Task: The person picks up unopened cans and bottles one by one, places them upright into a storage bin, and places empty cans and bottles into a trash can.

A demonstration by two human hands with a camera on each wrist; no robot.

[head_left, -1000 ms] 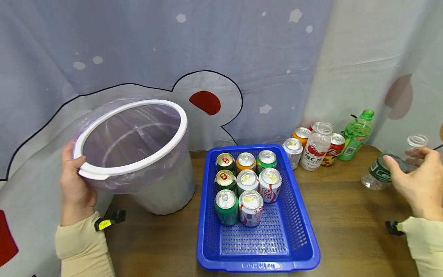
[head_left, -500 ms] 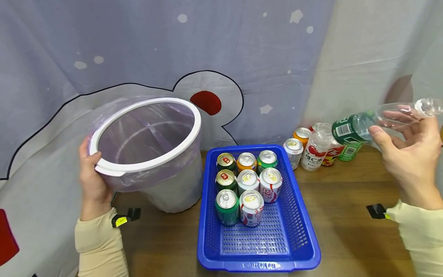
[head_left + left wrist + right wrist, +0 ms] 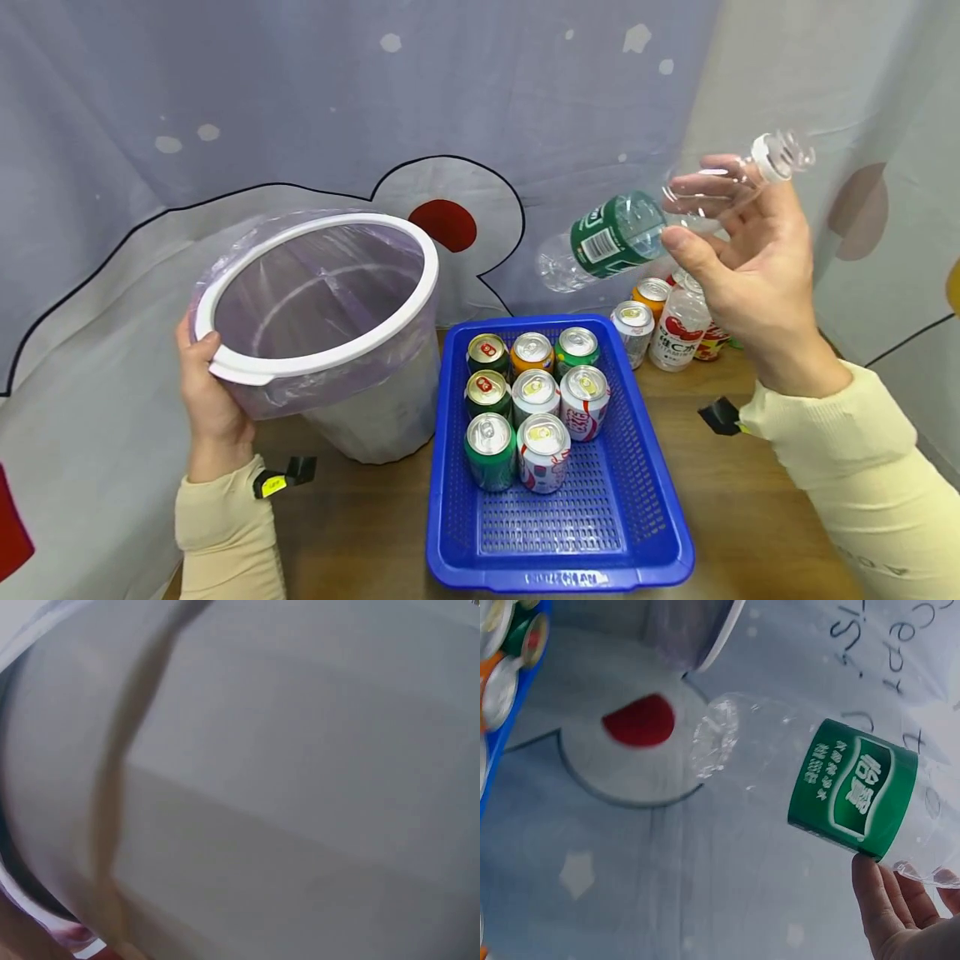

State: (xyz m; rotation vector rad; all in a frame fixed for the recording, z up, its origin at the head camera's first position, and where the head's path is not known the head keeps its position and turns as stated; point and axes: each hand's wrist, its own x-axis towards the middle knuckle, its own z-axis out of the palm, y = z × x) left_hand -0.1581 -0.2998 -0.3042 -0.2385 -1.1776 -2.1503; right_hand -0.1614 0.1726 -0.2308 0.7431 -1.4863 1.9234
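My left hand (image 3: 212, 408) grips the white rim of a trash bin (image 3: 375, 425), thumb over the rim and fingers behind the purple liner bag (image 3: 307, 400). The bin leans toward the basket. In the left wrist view the bin's pale wall (image 3: 285, 765) fills nearly everything. Up at the right, my right hand (image 3: 757, 267) holds a clear plastic bottle (image 3: 606, 242) with a green label, its capless neck pointing up and right and its base toward the bin. The right wrist view shows the green label (image 3: 855, 791) close up, with fingers around the upper part.
A blue basket (image 3: 652, 508) with several upright drink cans (image 3: 543, 450) stands in the middle of the wooden table (image 3: 735, 500). Behind it on the right are more cans (image 3: 632, 329) and a clear bottle with a cherry label (image 3: 677, 333). A patterned curtain (image 3: 525, 100) hangs behind.
My right hand has lifted the green-labelled bottle from the table and carried it left and up. My left hand has shifted right, bringing the bin's top closer to the basket.
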